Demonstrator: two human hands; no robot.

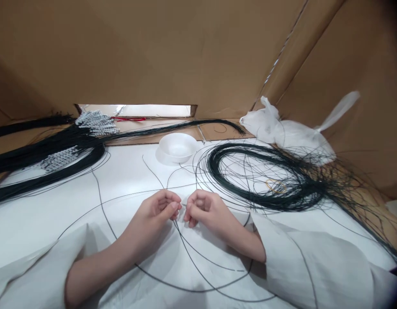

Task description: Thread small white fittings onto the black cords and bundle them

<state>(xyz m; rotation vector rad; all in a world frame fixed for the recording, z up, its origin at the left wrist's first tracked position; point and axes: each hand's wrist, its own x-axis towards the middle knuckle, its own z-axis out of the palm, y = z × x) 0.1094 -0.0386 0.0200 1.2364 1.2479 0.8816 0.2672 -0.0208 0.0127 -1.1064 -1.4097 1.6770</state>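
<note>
My left hand point(159, 208) and my right hand point(203, 208) meet at the middle of the white table point(127, 171), fingertips almost touching. Both pinch a thin black cord point(185, 240) that loops down toward me and trails off across the table. Fingers of each hand are curled closed on the cord. White sleeves cover both forearms near the bottom edge.
A big coil of black cords point(269, 180) lies to the right with a yellow rubber band point(275, 185) inside it. A white bowl point(178, 146) stands behind my hands. Bundles of black cords with white beaded ends point(95, 122) lie left. A white plastic bag point(288, 133) sits back right. Cardboard walls point(198, 51) surround.
</note>
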